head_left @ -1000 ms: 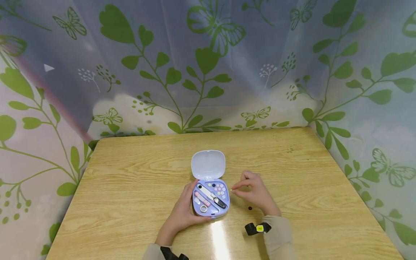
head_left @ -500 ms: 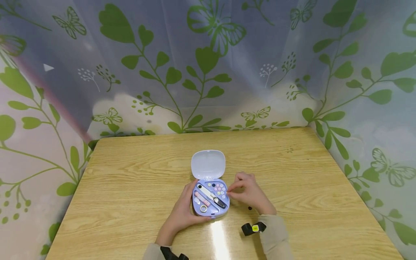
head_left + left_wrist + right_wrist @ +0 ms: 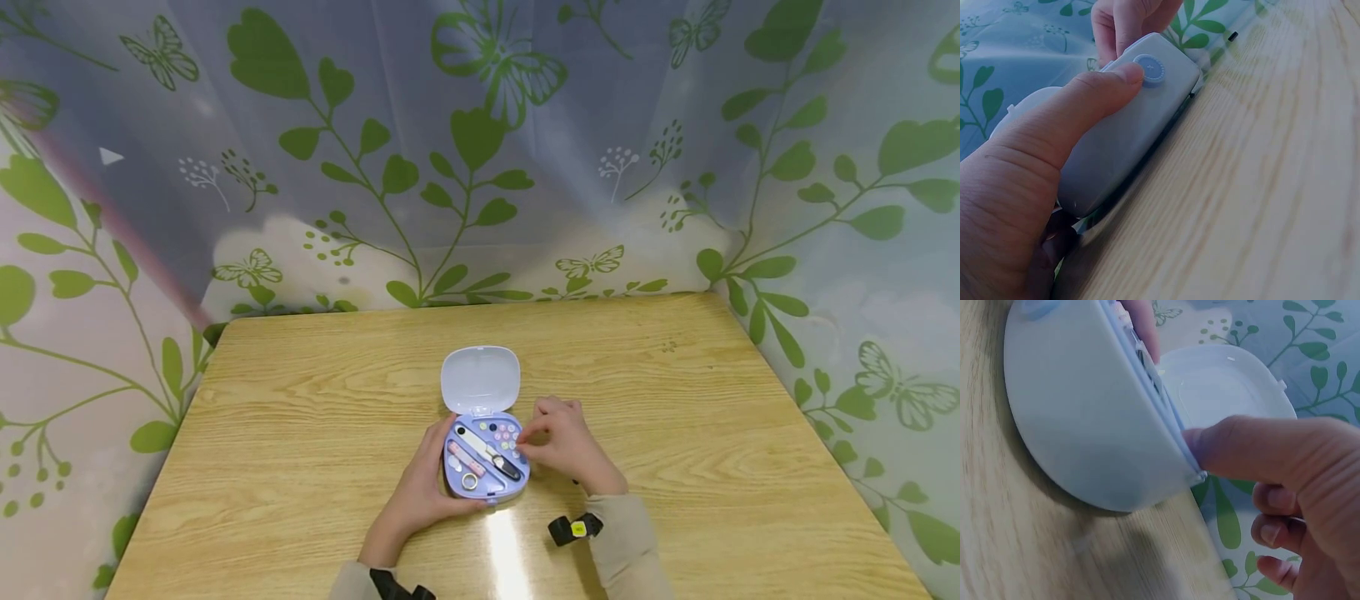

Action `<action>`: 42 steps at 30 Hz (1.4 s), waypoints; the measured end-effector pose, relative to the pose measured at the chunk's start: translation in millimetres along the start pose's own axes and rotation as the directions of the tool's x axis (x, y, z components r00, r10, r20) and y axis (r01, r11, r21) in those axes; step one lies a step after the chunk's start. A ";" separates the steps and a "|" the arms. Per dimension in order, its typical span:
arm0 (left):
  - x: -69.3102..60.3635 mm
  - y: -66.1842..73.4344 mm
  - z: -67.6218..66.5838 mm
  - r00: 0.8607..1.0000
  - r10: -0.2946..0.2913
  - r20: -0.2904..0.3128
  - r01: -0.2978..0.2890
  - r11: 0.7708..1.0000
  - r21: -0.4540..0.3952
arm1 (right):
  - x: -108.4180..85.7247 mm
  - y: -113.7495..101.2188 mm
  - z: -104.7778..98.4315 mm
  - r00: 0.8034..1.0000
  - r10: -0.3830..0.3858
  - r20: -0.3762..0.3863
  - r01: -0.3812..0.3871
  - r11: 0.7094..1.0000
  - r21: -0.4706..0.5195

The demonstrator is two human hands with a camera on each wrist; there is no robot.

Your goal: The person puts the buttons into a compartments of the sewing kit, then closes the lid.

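Observation:
A lilac sewing box (image 3: 495, 493) stands on the table with its white lid (image 3: 481, 379) swung back. My left hand (image 3: 426, 486) grips its left side, thumb across the front by the round blue catch (image 3: 1150, 70). Over the box's right edge my right hand (image 3: 567, 442) pinches a small pale button, now mostly hidden by the fingertips. Below them, several small buttons (image 3: 506, 436) lie in the right compartment. A long white tool with a black end (image 3: 487, 451) lies diagonally; left of it are a pink-patterned strip (image 3: 467, 459) and a gold-coloured ring (image 3: 469, 482).
A small dark piece (image 3: 1232, 36) lies on the wooden table (image 3: 315, 400), right of the box and partly behind my right wrist in the head view. A leaf-printed curtain (image 3: 480, 208) hangs around the table's back and sides.
My right hand has moved left, from beside the box to over its button compartment, carrying the small pale button. My left hand and the box have stayed put.

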State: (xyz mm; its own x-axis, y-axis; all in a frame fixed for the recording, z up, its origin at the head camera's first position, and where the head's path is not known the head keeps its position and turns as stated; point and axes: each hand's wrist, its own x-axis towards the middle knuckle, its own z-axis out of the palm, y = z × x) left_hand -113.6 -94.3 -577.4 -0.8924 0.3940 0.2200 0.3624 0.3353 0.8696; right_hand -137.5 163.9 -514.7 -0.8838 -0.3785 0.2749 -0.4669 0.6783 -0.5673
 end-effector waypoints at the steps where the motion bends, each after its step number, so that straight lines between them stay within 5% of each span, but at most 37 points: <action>1: 0.0 0.1 0.1 1.000 0.002 -0.001 -0.001 1.000 0.002 | 0.1 -1.5 -0.1 1.000 0.011 0.003 -0.011 1.000 -0.012; 23: 0.1 1.8 -0.4 1.000 -0.002 0.000 0.002 1.000 0.015 | 0.3 -8.3 6.1 0.993 0.108 -0.042 -0.109 0.994 -0.009; 42: 0.3 -1.0 0.2 1.000 0.018 -0.010 -0.018 1.000 0.014 | 0.2 -9.8 13.3 0.990 0.126 -0.070 -0.122 0.991 0.058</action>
State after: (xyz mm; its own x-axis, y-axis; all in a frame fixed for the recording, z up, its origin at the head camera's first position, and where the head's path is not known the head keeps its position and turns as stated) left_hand -114.2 -94.3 -578.3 -0.8881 0.3919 0.2401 0.3824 0.3401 0.8592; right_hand -132.6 148.8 -519.4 -0.9353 -0.2449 0.2553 -0.3534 0.6818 -0.6405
